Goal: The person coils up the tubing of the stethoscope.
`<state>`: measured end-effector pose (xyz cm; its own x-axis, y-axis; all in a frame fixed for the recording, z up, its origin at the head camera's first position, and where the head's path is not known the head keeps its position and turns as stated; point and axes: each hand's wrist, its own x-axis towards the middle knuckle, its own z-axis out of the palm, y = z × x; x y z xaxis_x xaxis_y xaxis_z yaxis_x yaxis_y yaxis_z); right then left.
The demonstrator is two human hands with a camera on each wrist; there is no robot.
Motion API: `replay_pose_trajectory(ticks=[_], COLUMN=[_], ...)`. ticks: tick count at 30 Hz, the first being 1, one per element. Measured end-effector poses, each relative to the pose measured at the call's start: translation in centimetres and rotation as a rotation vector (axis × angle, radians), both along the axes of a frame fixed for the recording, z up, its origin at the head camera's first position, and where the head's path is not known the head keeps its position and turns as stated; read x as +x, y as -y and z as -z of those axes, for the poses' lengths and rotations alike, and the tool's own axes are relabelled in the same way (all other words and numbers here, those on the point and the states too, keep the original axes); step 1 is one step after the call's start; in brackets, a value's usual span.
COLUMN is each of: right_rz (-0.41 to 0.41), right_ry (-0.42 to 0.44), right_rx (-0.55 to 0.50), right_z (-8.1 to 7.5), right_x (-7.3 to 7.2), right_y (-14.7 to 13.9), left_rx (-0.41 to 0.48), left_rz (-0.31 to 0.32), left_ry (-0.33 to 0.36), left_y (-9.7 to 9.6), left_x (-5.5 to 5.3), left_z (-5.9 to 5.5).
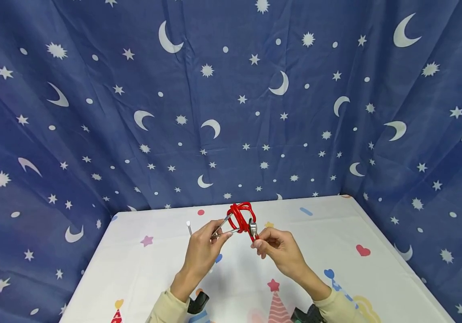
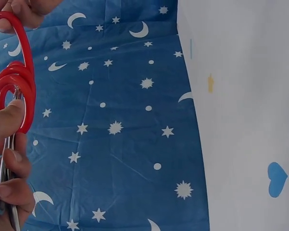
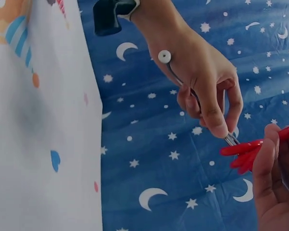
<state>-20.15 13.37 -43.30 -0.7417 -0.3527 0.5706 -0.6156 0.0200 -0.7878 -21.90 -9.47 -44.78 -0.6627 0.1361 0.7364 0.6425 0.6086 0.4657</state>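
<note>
A stethoscope with red tubing (image 1: 238, 220) is held up above the table, its tubing wound in several loops. My left hand (image 1: 201, 246) grips the metal ear tubes (image 1: 220, 231) on the left of the coil. One ear tube sticks out behind that hand, ending in a white ear tip (image 3: 164, 56). In the left wrist view, the left thumb presses the metal where it enters the red loops (image 2: 17, 79). My right hand (image 1: 281, 249) pinches the red tubing just below the metal chest piece (image 1: 253, 228). The right fingers partly hide the tubing in the right wrist view.
Below the hands lies a table with a white cloth (image 1: 154, 264) printed with hearts, stars and party hats. A blue curtain (image 1: 231, 112) with white moons and stars hangs behind and along the sides. A dark wrist device (image 1: 198, 303) sits at the left sleeve.
</note>
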Motion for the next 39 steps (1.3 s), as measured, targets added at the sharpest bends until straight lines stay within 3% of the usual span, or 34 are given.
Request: replay_pose_trajectory(ticks=[10, 17, 32, 35, 39], right_rz=[-0.003, 0.087, 0.298, 0.330, 0.320], right_ry=[0.159, 0.283, 0.277, 0.333, 0.476], right_rx=[-0.016, 0.007, 0.042, 0.031, -0.029], right_z=[-0.29, -0.42, -0.55, -0.76, -0.80], right_x=[0.19, -0.09, -0.16, -0.18, -0.58], right_y=[-0.13, -0.07, 0.62, 0.70, 0.82], left_rx=[-0.049, -0.110, -0.154, -0.174, -0.234], left_rz=[-0.014, -0.030, 0.018, 0.015, -0.003], left_ry=[-0.128, -0.191, -0.290, -0.305, -0.342], left_y=[-0.12, -0.52, -0.19, -0.27, -0.50], left_x=[0.26, 0.45, 0.20, 0.01, -0.08], left_z=[0.15, -0.29, -0.04, 0.08, 0.37])
